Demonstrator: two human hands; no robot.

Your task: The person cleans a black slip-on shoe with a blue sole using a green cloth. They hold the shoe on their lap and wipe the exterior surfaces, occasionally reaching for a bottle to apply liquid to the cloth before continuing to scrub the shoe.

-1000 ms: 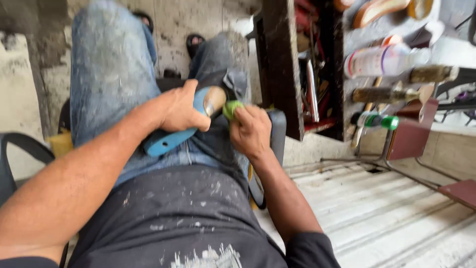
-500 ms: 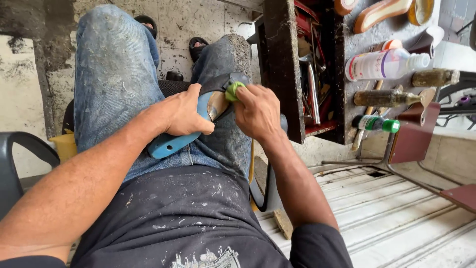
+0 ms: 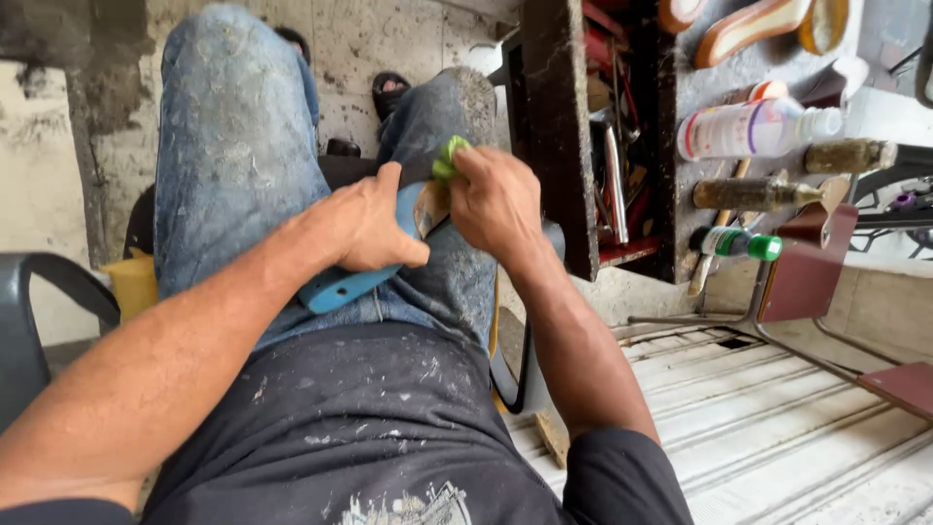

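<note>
Stained concrete floor (image 3: 389, 39) and wall form the background, with a dark wooden toolbox (image 3: 559, 146) of tools to the right, bottles (image 3: 748, 131) lying beside it, and corrugated metal sheet (image 3: 777, 437) below. Seated person in jeans, viewed from above. Left hand (image 3: 364, 228) rests on the right thigh, fingers closed around a blue shoe (image 3: 340, 285), thumb across its top. Right hand (image 3: 496, 199) is bent at the wrist, fingers pinching a green pad (image 3: 449, 157) against the shoe's front end. Grey chair arm (image 3: 39, 292) at left.
</note>
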